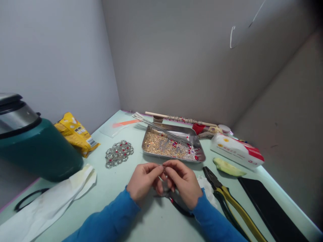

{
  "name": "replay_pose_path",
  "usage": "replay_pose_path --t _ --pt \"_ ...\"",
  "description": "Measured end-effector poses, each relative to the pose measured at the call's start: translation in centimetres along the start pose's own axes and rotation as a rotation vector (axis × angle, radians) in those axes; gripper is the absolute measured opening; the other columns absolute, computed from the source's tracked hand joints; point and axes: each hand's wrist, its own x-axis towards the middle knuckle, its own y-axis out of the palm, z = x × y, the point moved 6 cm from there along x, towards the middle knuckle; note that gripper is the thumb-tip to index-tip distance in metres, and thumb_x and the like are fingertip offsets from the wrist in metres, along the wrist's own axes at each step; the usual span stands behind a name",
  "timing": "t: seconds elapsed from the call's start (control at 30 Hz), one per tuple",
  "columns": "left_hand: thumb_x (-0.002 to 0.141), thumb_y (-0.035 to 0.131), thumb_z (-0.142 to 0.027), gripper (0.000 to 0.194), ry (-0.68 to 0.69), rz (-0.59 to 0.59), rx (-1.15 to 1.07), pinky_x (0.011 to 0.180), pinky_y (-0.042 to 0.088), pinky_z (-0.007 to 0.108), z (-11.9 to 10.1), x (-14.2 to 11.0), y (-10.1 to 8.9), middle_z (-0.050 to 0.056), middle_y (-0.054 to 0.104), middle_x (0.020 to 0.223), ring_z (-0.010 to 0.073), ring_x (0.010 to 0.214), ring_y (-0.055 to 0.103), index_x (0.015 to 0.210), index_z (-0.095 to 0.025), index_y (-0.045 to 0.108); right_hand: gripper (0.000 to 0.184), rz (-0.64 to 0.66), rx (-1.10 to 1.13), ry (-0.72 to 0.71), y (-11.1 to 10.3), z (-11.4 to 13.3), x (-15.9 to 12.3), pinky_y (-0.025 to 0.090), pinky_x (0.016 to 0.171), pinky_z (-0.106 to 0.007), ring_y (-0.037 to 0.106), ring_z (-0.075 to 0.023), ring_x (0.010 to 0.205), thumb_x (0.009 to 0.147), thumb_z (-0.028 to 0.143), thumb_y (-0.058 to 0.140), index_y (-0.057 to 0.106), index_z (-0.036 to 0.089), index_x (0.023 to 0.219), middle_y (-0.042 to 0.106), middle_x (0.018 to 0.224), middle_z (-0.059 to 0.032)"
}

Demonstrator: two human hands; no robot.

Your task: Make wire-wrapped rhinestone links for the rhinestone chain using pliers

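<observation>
Both hands meet just in front of the metal tray [174, 159]. My left hand [145, 178] pinches with thumb and forefinger, and the fingertips of my right hand [182, 179] press close against it in another pinch. A tiny dark thing shows between the fingertips, too small to name. In the tray lie gold, clear and red beads [156, 143], with a bundle of thin metal wires [161, 127] resting slantwise over it. Below my hands, partly hidden, is a small tool with a dark handle [180, 206]. Left of the tray lies a beaded wire piece [119, 154] with red beads.
Large pliers [227, 201], a black flat object [270, 208], a green peel-like piece [228, 167] and a tissue pack [237, 149] lie right. A green flask [37, 151], yellow packet [77, 134] and white paper [55, 201] stand left. Behind the tray is a beaded stick [156, 115].
</observation>
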Motion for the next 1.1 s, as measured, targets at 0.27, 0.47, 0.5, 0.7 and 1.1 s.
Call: replay_pose_path --t 0.27,0.47,0.5,0.7,1.1 --pt "0.078 0.052 -0.04 0.036 0.036 -0.121 0.191 0.036 0.021 0.02 -0.1 0.2 -1.3 -0.004 0.043 0.04 0.0047 0.032 0.032 0.055 -0.013 0.053 0.019 0.012 0.079 -0.018 0.5 -0.6 0.0 0.036 0.035 -0.015 0.049 -0.005 0.039 0.078 0.029 0.058 0.052 0.019 0.093 0.056 0.064 0.0046" --pt "0.077 0.052 -0.039 0.033 0.037 -0.155 0.12 0.037 0.026 0.021 -0.1 0.0 -1.2 0.0 0.052 0.048 0.0065 0.033 0.04 0.056 -0.013 0.055 0.019 -0.003 0.137 -0.025 0.9 -0.5 -0.1 0.037 0.036 -0.015 0.051 -0.0054 0.04 0.077 0.028 0.058 0.049 0.019 0.092 0.055 0.063 0.0056" --pt "0.076 0.052 -0.038 0.032 0.038 -0.164 0.125 0.037 0.028 0.021 -0.2 -0.1 -1.1 -0.001 0.051 0.047 0.0072 0.033 0.041 0.056 -0.013 0.054 0.019 -0.006 0.139 -0.027 1.0 -0.5 -0.1 0.037 0.037 -0.015 0.051 -0.0055 0.04 0.077 0.028 0.058 0.048 0.019 0.091 0.056 0.063 0.0056" --pt "0.074 0.057 -0.034 0.027 0.057 -0.238 0.152 0.04 0.034 0.022 -0.8 -0.5 -1.3 -0.002 0.048 0.04 0.0102 0.035 0.045 0.057 -0.013 0.056 0.018 -0.031 0.164 -0.031 1.1 -0.4 -0.3 0.039 0.038 -0.016 0.051 -0.0061 0.04 0.078 0.026 0.058 0.047 0.019 0.089 0.057 0.061 0.0059" --pt "0.078 0.055 -0.029 0.024 -0.022 -0.017 -0.385 0.034 0.026 0.017 0.4 -0.1 0.6 -0.002 0.049 0.046 0.0032 0.033 0.033 0.063 -0.01 0.058 0.018 0.019 0.506 -0.027 1.2 -0.7 0.0 0.041 0.04 -0.015 0.053 -0.0051 0.044 0.078 0.022 0.061 0.049 0.019 0.091 0.059 0.065 0.0045"
